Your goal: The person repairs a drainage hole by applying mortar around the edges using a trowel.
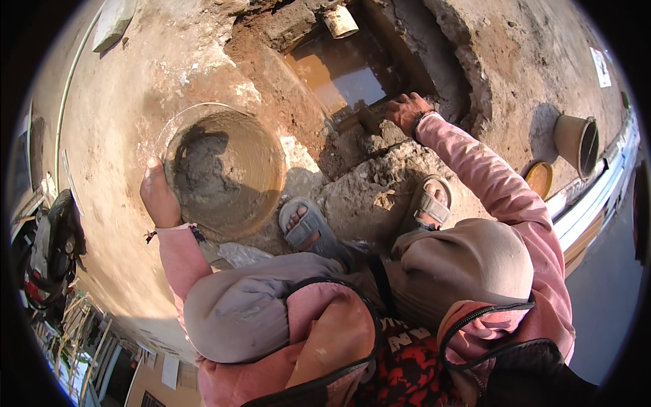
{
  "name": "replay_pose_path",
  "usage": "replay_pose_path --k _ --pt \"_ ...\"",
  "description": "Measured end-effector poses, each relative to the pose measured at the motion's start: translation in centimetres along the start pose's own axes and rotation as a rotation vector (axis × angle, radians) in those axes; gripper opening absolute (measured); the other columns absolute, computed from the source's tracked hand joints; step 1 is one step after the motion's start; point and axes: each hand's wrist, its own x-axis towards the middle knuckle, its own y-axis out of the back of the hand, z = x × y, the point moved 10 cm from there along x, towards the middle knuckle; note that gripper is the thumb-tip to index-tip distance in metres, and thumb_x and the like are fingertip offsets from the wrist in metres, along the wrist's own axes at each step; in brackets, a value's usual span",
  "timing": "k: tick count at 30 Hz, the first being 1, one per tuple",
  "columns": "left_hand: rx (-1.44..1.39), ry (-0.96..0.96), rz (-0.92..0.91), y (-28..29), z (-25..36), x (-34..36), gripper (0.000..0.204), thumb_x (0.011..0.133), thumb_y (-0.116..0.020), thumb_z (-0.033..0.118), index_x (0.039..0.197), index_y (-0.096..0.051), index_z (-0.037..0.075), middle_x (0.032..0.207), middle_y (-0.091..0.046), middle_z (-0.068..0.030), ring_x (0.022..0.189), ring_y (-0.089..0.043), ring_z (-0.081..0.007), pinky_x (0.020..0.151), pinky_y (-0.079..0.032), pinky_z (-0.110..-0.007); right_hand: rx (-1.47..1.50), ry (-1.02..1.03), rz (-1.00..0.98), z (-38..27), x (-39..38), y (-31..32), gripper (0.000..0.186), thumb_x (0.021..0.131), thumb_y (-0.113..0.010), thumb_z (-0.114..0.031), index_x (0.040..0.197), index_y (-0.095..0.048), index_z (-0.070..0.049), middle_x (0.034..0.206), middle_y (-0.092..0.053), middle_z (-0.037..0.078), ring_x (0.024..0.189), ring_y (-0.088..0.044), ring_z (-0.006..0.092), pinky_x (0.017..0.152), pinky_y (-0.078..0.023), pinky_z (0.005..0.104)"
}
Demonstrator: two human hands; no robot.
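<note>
A round basin [268, 193] holds wet grey mortar [203, 163] heaped toward its far left side. My left hand [161, 197] is at the basin's left rim, thumb pointing up; its other fingers are hidden, so its grip does not show. Ahead and to the right, my right hand [408, 112] reaches down to the near edge of a square pit [420, 71]. Its fingers are curled beside a muddy block [369, 121]; whatever lies under them is hidden. Murky brown water [339, 74] stands in the pit.
A pale pipe end [340, 22] juts over the pit's far side. Broken concrete [366, 186] lies between the pit and my sandalled feet [304, 227]. A tipped bucket [576, 142] and a round yellowish lid [540, 180] are at right. Beside the basin lies clear plastic [243, 254].
</note>
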Motion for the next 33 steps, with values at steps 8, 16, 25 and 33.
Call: replay_pose_path --k 8,16,25,33 --pt "-0.103 0.040 0.056 1.5 -0.7 -0.3 0.050 0.096 -0.043 0.038 0.105 -0.060 -0.008 0.094 -0.061 -0.0071 0.084 -0.054 -0.0127 0.078 -0.044 -0.026 0.130 -0.059 0.028 1.1 -2.7 4.3 0.030 0.080 -0.053 -0.015 0.108 -0.059 -0.024 0.115 -0.053 0.001 0.107 -0.051 0.0220 0.087 -0.041 0.0379" --pt "-0.072 0.033 -0.005 0.1 -0.8 -0.2 0.050 0.096 -0.044 0.038 0.106 -0.058 -0.009 0.098 -0.061 -0.0083 0.088 -0.054 -0.0136 0.081 -0.043 -0.026 0.076 -0.048 -0.012 -0.4 -2.9 0.9 0.026 0.089 -0.042 -0.020 0.107 -0.061 -0.022 0.123 -0.051 0.003 0.114 -0.048 0.0234 0.090 -0.038 0.0391" --pt "-0.128 0.038 0.051 0.6 -0.9 0.0 0.047 0.095 -0.045 0.036 0.101 -0.061 -0.007 0.091 -0.062 -0.0064 0.082 -0.054 -0.0122 0.076 -0.043 -0.026 0.664 0.061 0.443 5.7 -10.3 10.9 0.042 0.070 -0.060 -0.015 0.110 -0.058 -0.004 0.090 -0.062 0.015 0.080 -0.062 0.0336 0.070 -0.052 0.0387" --pt "-0.058 -0.008 0.162 -1.4 2.3 0.0 0.042 0.095 -0.046 0.030 0.101 -0.061 -0.008 0.087 -0.064 -0.0084 0.080 -0.055 -0.0135 0.074 -0.043 -0.027 0.584 0.406 0.435 -8.9 -8.2 21.1 0.058 0.072 -0.060 -0.009 0.127 -0.043 -0.001 0.107 -0.058 0.021 0.082 -0.064 0.0348 0.068 -0.054 0.0389"
